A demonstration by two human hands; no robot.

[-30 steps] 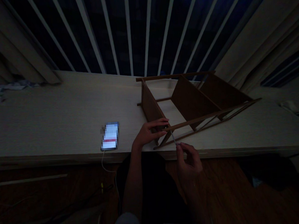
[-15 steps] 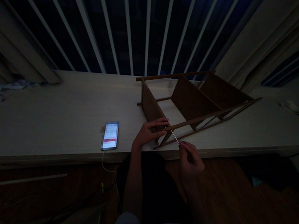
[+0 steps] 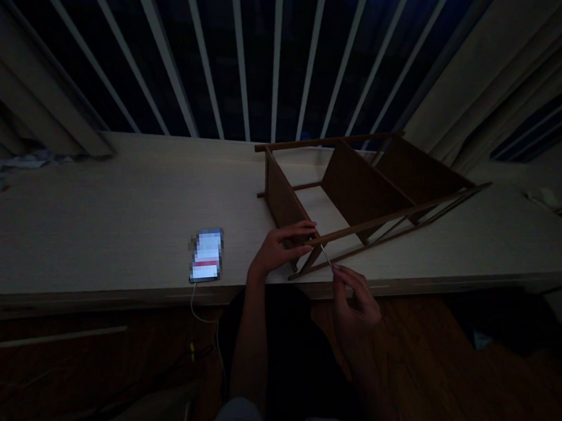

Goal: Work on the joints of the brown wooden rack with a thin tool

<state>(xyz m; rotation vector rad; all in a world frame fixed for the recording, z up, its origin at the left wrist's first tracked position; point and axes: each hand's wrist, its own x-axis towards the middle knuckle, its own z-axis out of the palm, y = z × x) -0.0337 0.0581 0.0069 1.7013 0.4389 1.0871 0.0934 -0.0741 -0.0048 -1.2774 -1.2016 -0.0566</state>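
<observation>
Wooden shelf rack [image 3: 362, 190] on the window ledge [image 3: 94, 223]

Left of our hands, a lit phone [image 3: 207, 254] rests on the ledge. Our left hand [image 3: 276, 249] is narrowly closed on the rack's near left corner; the rack lies on its side. Next, a thin metal rod [image 3: 327, 256], its tip at the rail [image 3: 359, 225], is pinched in our right hand [image 3: 357, 300]. We judge the rack stiff and fairly light, best gripped by its rails; the slim rod may slip.

A slender rod [image 3: 327, 256] meets the toppled brown shelf [image 3: 367, 190]
</observation>
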